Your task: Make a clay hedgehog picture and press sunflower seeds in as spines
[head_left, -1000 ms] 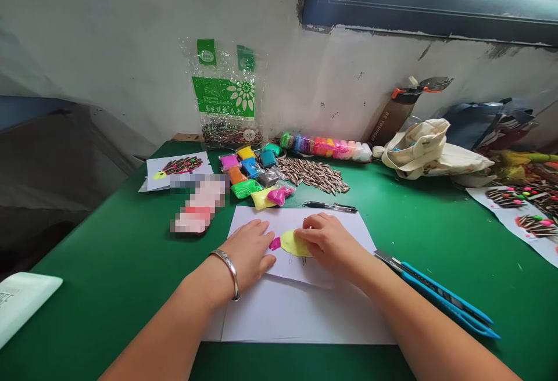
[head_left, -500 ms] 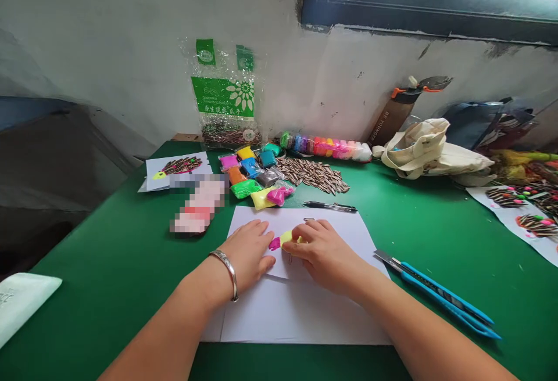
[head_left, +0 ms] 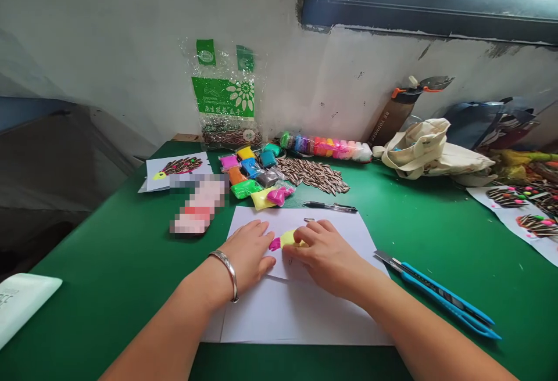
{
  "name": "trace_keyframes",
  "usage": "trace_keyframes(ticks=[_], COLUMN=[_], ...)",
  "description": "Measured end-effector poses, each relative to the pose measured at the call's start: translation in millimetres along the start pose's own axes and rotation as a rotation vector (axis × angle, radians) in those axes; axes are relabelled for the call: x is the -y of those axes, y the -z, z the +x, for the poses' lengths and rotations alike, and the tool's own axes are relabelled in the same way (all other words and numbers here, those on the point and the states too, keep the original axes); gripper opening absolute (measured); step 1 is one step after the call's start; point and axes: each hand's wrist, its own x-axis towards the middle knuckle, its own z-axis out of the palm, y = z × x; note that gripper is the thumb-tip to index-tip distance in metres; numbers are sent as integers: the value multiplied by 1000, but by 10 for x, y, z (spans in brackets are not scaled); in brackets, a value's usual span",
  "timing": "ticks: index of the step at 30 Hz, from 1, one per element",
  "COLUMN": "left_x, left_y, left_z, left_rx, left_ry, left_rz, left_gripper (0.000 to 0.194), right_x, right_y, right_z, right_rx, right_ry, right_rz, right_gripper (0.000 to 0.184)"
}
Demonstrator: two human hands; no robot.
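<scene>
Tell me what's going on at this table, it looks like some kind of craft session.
A person is working with both bare hands on a sheet of white paper on a green table. The fingers of the right hand are on a piece of yellow modelling clay, which has pink modelling clay at its end. The left hand lies flat on the paper beside it. Packets of coloured clay, striped sunflower seeds and a blue utility knife lie nearby.

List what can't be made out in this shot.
Head view:
yellow clay: partly covered by the right hand
drawing: mostly covered by that hand and the left hand
pink item: pixelated by a blur
white pad: cut off by the left edge
seed artwork: cut off by the right edge
</scene>
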Motion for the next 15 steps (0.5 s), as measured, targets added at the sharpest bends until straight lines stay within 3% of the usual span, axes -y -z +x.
trace_keyframes(ticks=[4, 10, 15], left_x=[-1, -17, -12], left_y=[-7, 20, 1], left_z=[5, 4, 9], left_rx=[-9, 12, 14], left_ry=[11, 14, 33], left_rz=[-24, -10, -4], left_gripper=[30, 28, 34], right_x=[-35, -31, -84], right_y=[19, -18, 82], right_z=[-17, -6, -45], right_rx=[-21, 51, 26], right_ry=[-16, 16, -30], right_rz=[51, 48, 144], right_gripper=[30, 23, 27])
